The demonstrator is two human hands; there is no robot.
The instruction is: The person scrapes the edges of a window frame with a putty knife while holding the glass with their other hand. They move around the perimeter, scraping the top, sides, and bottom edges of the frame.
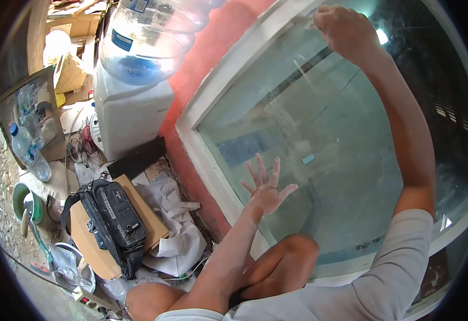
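Glass: a big pane (362, 134), cloudy and greenish, straight in front of the person and filling most of the right side.
Frame: white (234, 64), running round the glass; a red wall (204, 32) borders it on the left.
Left hand: held up before the lower left part of the glass (266, 195), its 5 fingers spread wide and pale as if dusted; I can't tell whether they touch the pane.
Right hand: raised high at the top of the glass, by the frame (346, 32), fingers curled inward; I can't tell what, if anything, they pinch.
Small blue piece: a light rectangle (308, 159) to the right of the left hand; on the glass or behind it, I can't say.
Person: legs bent, 1 knee (298, 251) up close to the pane, a grey sleeve (405, 246) on the right arm.
Jug: large, clear (143, 53), standing on a white container (129, 117) beside the wall.
Bag: black, with a strap (119, 214), lying on a cardboard box (86, 254); pale cloth (183, 241) crumpled just beside it.
Far left: a bottle with a blue cap (30, 155) upright before a framed panel (52, 144), and a green cup (37, 206) near it.
Bottom left: a power strip (94, 306) with a red switch, near the other knee (151, 302).
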